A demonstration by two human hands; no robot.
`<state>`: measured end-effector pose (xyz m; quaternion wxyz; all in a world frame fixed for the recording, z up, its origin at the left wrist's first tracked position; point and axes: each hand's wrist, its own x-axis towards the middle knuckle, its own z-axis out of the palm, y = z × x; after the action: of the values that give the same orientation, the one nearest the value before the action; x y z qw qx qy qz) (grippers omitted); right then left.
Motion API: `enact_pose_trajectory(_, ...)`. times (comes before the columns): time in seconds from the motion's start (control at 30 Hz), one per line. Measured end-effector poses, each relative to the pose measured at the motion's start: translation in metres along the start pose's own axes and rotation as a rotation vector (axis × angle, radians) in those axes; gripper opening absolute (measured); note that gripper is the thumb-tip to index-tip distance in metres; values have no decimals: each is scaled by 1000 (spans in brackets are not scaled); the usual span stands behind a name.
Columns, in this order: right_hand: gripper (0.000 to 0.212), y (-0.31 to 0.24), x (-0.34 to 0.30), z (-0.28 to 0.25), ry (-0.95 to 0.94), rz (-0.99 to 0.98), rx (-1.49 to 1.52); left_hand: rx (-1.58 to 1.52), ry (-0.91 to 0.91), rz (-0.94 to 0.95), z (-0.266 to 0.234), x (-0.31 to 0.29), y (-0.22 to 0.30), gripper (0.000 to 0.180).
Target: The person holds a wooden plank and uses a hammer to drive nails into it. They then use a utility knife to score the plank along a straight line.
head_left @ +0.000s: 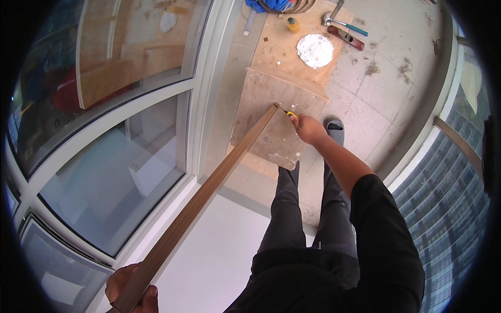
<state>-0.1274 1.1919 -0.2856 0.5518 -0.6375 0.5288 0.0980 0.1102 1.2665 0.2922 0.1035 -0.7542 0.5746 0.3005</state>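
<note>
A long brown wood strip [209, 193] slants from the lower left up to the middle of the view. Around its near end, my left hand [130, 287] is closed, fingers on one side and thumb on the other. The far end rests at a stained wooden work surface [261, 133]. Right beside that end, my right hand [309, 129] grips a small tool with a yellow-and-black handle [292, 116]. Its thin dark tip points at the strip's end; whether it touches, I cannot tell.
Beyond the work surface, a plywood board [282, 52] carries a yellow bottle [293, 24] and a round white mass [315, 50]. To the right lie a hammer [334, 22] and a reddish hand plane [346, 39]. A white window frame [201, 78] borders the left; my foot [334, 125] stands at right.
</note>
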Motion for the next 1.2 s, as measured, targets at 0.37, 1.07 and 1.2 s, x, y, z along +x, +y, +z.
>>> enact_pose_trajectory(0.37, 59, 1, 11, 5, -5, -31, -23, 75, -24, 5, -3, -23, -16, 38)
enact_pose_trajectory(1.07, 61, 0, 6, 11, -4, 30, 40, -37, 84, -9, 9, -16, -11, 32)
enact_pose_trajectory(1.2, 61, 16, -10, 13, 7, 91, 29, -69, 44, -35, 6, -16, -14, 33)
